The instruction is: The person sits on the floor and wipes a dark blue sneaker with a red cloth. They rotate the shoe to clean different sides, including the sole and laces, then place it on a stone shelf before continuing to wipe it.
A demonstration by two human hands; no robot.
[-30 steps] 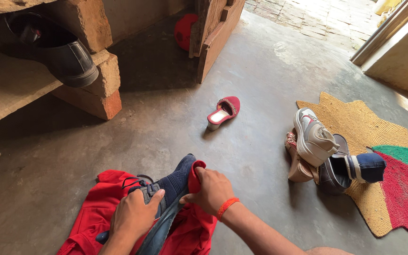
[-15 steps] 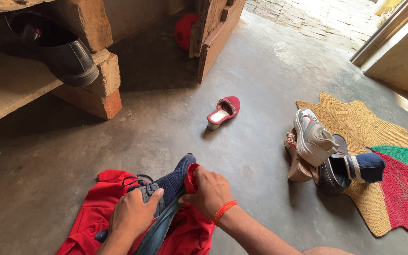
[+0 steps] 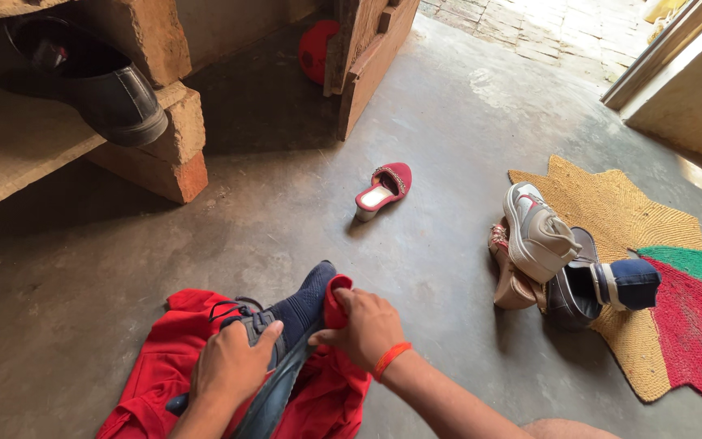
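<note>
A navy knit sneaker [image 3: 298,313] lies on a red cloth [image 3: 164,366] on the concrete floor at the bottom of the head view. My left hand [image 3: 225,370] grips the sneaker around its laces and middle. My right hand [image 3: 367,325], with an orange band on the wrist, pinches a bunched fold of the red cloth against the sneaker's toe.
A red heeled slipper [image 3: 383,191] lies alone mid-floor. A pile of shoes [image 3: 558,260] rests at the edge of a woven mat [image 3: 611,203] on the right. A black leather shoe [image 3: 83,77] sits on a brick-and-plank shelf [image 3: 168,134] at upper left. A wooden door [image 3: 367,57] stands behind.
My right hand shifts slightly back and forth with the cloth on the sneaker's toe. The view has drifted a little; nothing else moved.
</note>
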